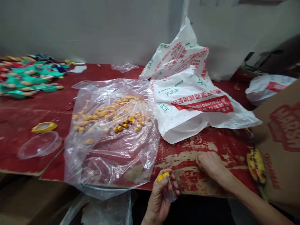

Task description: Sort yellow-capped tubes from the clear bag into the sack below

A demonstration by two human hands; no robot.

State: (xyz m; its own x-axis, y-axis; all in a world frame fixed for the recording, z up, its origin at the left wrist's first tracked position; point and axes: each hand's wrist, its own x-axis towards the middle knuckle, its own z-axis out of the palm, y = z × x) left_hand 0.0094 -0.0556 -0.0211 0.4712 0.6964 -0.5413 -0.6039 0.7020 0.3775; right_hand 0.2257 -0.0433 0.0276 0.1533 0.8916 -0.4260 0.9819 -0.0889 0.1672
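My left hand (160,195) is closed around a clear plastic piece with a yellow top (168,190) at the table's front edge. The fingers cover part of it, so I cannot tell whether it is one piece or more than one. My right hand (209,162) rests closed on the worn red tabletop, and whatever its fingers may hold is hidden. Left of my hands lies a clear plastic bag (100,159), spread wide and hanging over the edge. Many small yellow-capped pieces (119,128) lie in a heap at the bag.
A white printed sack (187,90) lies behind my hands. At the right stand a cardboard box (281,125) and a spotted banana (256,165). Green figure-like pieces (28,79) are piled far left, with a yellow frame (44,127) and clear plastic dish (39,147) nearer.
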